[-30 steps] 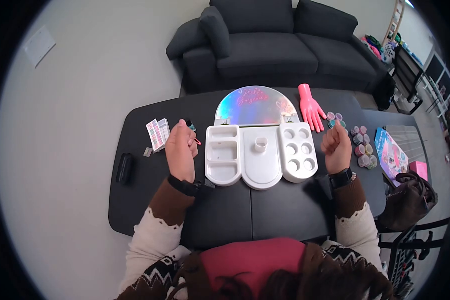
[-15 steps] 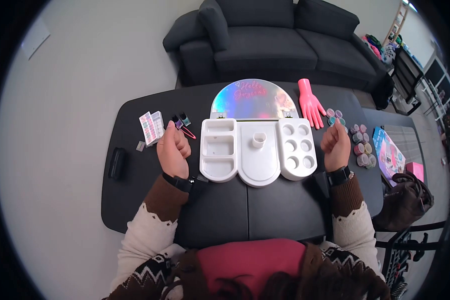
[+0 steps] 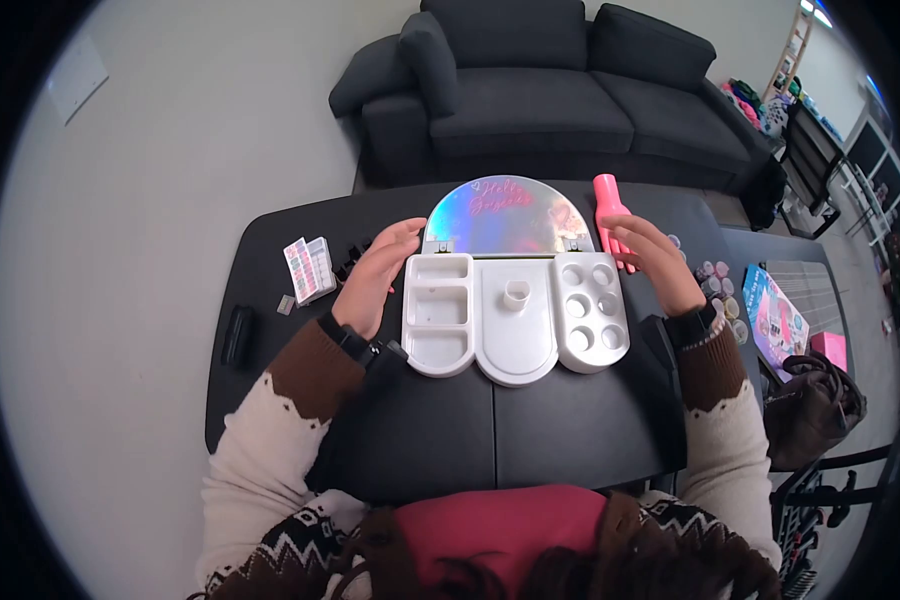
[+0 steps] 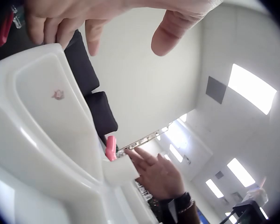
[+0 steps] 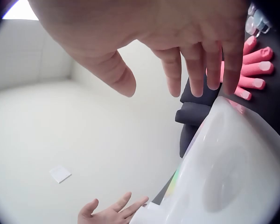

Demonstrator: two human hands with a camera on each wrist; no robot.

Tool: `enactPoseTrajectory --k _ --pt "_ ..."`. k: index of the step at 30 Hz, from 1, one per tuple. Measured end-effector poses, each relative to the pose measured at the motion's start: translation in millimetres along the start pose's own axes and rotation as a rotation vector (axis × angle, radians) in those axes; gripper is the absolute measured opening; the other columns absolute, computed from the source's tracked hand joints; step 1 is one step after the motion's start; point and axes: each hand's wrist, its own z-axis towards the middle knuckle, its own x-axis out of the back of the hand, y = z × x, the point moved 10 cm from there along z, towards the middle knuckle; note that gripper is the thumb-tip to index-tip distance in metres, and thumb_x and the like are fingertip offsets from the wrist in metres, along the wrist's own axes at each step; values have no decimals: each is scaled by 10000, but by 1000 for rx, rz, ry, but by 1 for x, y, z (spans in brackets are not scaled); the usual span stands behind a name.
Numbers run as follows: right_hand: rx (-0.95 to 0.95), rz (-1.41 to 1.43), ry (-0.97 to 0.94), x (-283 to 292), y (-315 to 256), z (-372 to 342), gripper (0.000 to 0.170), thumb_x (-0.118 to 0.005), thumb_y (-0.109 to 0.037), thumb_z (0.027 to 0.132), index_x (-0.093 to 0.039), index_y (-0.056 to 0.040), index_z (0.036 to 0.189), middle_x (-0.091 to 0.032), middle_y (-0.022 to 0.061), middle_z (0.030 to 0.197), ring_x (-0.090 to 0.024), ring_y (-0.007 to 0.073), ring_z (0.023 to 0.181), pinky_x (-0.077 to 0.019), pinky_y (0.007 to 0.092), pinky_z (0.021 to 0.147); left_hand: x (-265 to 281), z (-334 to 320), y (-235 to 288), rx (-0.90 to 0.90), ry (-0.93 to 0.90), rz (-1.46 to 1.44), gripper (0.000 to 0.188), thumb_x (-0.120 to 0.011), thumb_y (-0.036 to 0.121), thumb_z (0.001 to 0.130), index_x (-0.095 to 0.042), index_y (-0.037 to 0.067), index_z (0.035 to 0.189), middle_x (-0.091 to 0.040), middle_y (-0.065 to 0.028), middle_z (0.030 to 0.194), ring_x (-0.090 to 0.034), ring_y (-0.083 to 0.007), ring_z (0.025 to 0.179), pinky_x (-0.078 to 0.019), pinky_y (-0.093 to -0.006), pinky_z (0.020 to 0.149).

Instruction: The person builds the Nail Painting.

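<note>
Between my hands stands a white plastic manicure station (image 3: pixel 515 350), with a three-section tray on the left and several round wells on the right. Its iridescent half-round back panel (image 3: pixel 495 218) carries pink lettering. My left hand (image 3: pixel 375 278) hovers at the station's left side, fingers extended; in the left wrist view the fingertips come right to the tray's rim (image 4: pixel 51 50). On the other side, my right hand (image 3: pixel 655 262) has straight fingers over the right rear corner and holds nothing. Behind it lies a pink model hand (image 3: pixel 607 195), partly covered in the head view.
Left on the black table (image 3: pixel 420 430) lie a nail-sticker sheet and white case (image 3: pixel 310 270), and a black case (image 3: pixel 236 335). Small lidded pots (image 3: pixel 730 305) cluster at the right, beside a blue printed package (image 3: pixel 775 310) and a dark handbag (image 3: pixel 815 410). A sofa (image 3: pixel 530 110) stands behind.
Both hands have gone from loosely curled fists to extended fingers. They have moved forward and inward to either side of the station's back corners. The station has stayed in place.
</note>
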Motion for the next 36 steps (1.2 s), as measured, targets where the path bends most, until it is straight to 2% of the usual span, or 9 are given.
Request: enactPoseTrajectory --k 6,8,12,15,19,21,28,31,36 --pt "127 -394 -308 -37 -15 81 573 -666 -410 1107 -645 -54 1555 -774 141 1312 -742 222 1185 -565 360 1064 22 49 -56 282 16 180 623 -606 385 1145 -496 26 1642 -671 -86 1472 -649 -164 1330 -509 -339 1150" --pt "-153 -562 -437 -50 15 109 612 -650 -339 1121 -545 -48 1650 -666 178 1533 -572 258 1494 -439 365 1239 18 52 -47 309 25 206 631 -628 383 1139 -497 27 1644 -650 -107 1506 -631 -193 1367 -500 -346 1160" --pt "-222 -763 -479 -71 46 144 782 -743 -416 1050 -470 -106 1714 -594 224 1616 -558 323 1520 -457 405 1243 6 48 -36 288 10 240 656 -621 400 1141 -481 29 1663 -622 -122 1554 -613 -228 1403 -499 -364 1164" --pt "-45 -1085 -468 -84 46 156 995 -849 -596 896 -427 -295 1746 -556 276 1610 -619 451 1432 -550 488 1148 2 47 -34 310 -23 305 686 -597 413 1150 -448 20 1692 -595 -140 1597 -583 -254 1447 -475 -385 1190" --pt "-18 -1210 -504 -100 29 145 978 -928 -554 831 -510 -346 1691 -579 257 1535 -578 470 1438 -531 537 1162 10 54 -41 304 -30 324 690 -591 412 1150 -445 10 1691 -596 -152 1593 -587 -253 1439 -468 -382 1194" --pt "36 -1213 -439 -101 32 147 944 -1005 -483 754 -605 -378 1603 -572 226 1490 -538 481 1429 -515 563 1172 8 51 -38 306 -68 279 797 -674 434 1113 -395 -29 1698 -458 -267 1720 -421 -340 1622 -350 -440 1318" --pt "-34 -1126 -412 -103 28 146 899 -1054 -352 694 -677 -364 1510 -574 197 1461 -535 458 1406 -512 559 1175 11 54 -30 193 -51 361 751 -710 302 1112 -381 -42 1694 -480 -285 1701 -477 -325 1590 -371 -433 1309" --pt "-9 -1087 -373 -97 22 144 805 -1062 -273 682 -718 -322 1408 -577 192 1450 -545 448 1396 -517 545 1170 14 57 -33 206 -95 234 748 -742 296 1092 -410 -25 1681 -390 -302 1761 -382 -374 1656 -329 -452 1338" --pt "285 -732 -55 -58 -29 158 553 -985 -41 739 -604 -127 1130 -638 136 1269 -620 336 1274 -529 457 1068 6 46 0 105 -28 89 632 -667 129 1119 -394 -9 1672 -535 -188 1662 -537 -221 1513 -441 -378 1262"
